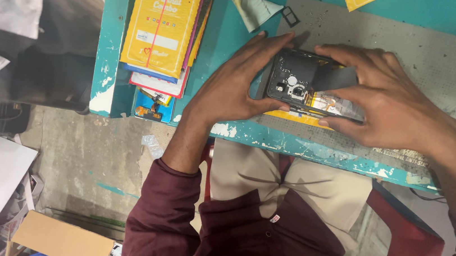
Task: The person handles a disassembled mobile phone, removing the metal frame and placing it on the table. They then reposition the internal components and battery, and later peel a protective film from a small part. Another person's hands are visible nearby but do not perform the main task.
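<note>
Opened phone [300, 85] between both hands

I see a teal table [232, 30] with chipped paint on its near edge. A grey mat [416, 57] lies on it, a stack of packets [162, 25] at the left end, a cloth [250, 0] between them.

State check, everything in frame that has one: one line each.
Phone: back cover off, internals exposed, lying flat on the grey mat.
Left hand: grip closed on the phone's left end.
Right hand: grip closed over the phone's right end.
SIM tray: out of the phone, lying on the mat's corner.
Yellow packets: stacked, closed.
Cardboard box: flaps shut.
</note>
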